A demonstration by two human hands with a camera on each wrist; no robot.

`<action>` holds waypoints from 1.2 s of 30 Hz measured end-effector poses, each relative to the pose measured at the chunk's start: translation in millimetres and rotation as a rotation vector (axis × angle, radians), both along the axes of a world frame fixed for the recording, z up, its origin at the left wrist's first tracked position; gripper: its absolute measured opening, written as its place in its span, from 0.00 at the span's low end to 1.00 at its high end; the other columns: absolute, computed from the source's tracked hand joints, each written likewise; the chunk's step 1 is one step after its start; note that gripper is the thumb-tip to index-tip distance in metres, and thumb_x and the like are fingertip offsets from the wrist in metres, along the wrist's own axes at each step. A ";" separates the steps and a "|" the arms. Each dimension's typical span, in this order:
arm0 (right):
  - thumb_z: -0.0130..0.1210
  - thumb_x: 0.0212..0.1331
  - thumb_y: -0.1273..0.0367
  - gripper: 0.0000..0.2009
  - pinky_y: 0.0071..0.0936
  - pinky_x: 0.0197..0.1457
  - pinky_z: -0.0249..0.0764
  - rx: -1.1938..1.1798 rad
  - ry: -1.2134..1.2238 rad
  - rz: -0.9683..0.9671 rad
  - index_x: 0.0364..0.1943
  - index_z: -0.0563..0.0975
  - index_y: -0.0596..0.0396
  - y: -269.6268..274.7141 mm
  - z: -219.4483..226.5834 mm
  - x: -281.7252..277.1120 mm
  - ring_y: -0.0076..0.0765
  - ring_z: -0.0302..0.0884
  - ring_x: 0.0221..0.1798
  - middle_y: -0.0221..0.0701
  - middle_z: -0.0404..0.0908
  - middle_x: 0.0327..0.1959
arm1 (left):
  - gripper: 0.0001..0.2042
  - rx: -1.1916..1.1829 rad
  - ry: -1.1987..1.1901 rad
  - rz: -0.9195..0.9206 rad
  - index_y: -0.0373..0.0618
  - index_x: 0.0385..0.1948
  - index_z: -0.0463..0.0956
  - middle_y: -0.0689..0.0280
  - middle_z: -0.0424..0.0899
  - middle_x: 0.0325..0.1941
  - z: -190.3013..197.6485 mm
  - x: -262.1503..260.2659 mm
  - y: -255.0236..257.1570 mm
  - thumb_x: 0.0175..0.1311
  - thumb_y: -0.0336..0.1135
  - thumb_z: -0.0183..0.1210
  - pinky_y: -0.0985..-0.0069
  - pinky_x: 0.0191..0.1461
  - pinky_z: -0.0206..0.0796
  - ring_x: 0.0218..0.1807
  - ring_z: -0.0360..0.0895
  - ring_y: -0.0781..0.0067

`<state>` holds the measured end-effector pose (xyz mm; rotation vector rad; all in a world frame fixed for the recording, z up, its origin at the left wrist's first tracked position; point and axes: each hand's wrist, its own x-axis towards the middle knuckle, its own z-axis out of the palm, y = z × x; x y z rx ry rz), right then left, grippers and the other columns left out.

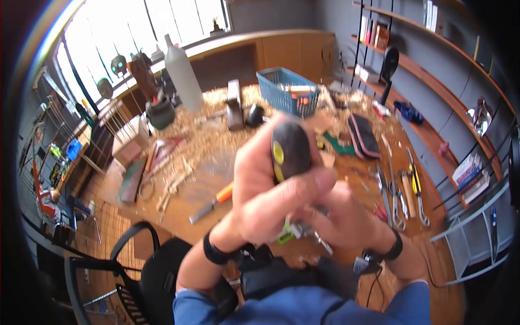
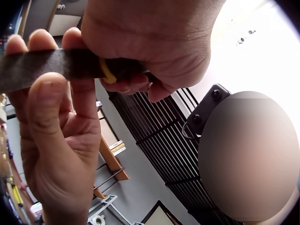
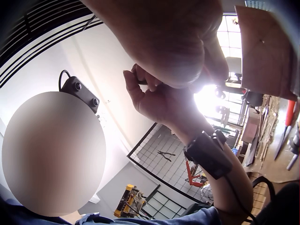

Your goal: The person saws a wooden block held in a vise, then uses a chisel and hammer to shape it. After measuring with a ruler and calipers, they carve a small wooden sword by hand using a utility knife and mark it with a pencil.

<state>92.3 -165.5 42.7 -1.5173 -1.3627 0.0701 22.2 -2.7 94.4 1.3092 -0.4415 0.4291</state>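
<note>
Both hands are raised in front of the chest, over the table. My left hand grips the black handle with yellow marks of what looks like a flat file. In the left wrist view the dark, flat metal of this file runs leftward from a yellow ring at the handle. My right hand pinches that metal, thumb on the near face and fingers behind. The right wrist view shows mostly the underside of the right hand, with the left hand beyond it.
Wood shavings cover much of the table. An orange-handled chisel lies left of the hands. A blue basket stands at the back, beside a tall pale bottle. Several tools, including yellow-handled pliers, lie right. A black chair stands front left.
</note>
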 end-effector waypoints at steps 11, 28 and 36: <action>0.63 0.67 0.75 0.15 0.29 0.54 0.82 -0.036 0.276 -0.429 0.56 0.81 0.61 -79.8 -27.2 8.5 0.30 0.88 0.46 0.35 0.89 0.42 | 0.14 -0.019 -0.042 0.116 0.43 0.44 0.65 0.66 0.68 0.25 2.2 -2.6 -8.6 0.60 0.29 0.59 0.83 0.17 0.54 0.15 0.59 0.83; 0.65 0.59 0.70 0.08 0.43 0.51 0.79 -0.606 -0.293 -1.345 0.39 0.84 0.59 -253.6 -140.0 69.5 0.52 0.83 0.47 0.44 0.83 0.42 | 0.21 -0.150 -0.001 0.085 0.45 0.43 0.61 0.66 0.65 0.21 -0.6 -2.8 -14.8 0.54 0.31 0.65 0.83 0.19 0.58 0.14 0.56 0.82; 0.66 0.58 0.68 0.17 0.45 0.58 0.79 -0.712 -0.048 -1.294 0.49 0.81 0.59 -282.9 -168.2 117.7 0.54 0.83 0.53 0.48 0.84 0.50 | 0.17 -0.111 0.011 0.072 0.44 0.42 0.64 0.66 0.67 0.24 2.7 0.1 -12.1 0.56 0.31 0.62 0.82 0.21 0.56 0.18 0.62 0.80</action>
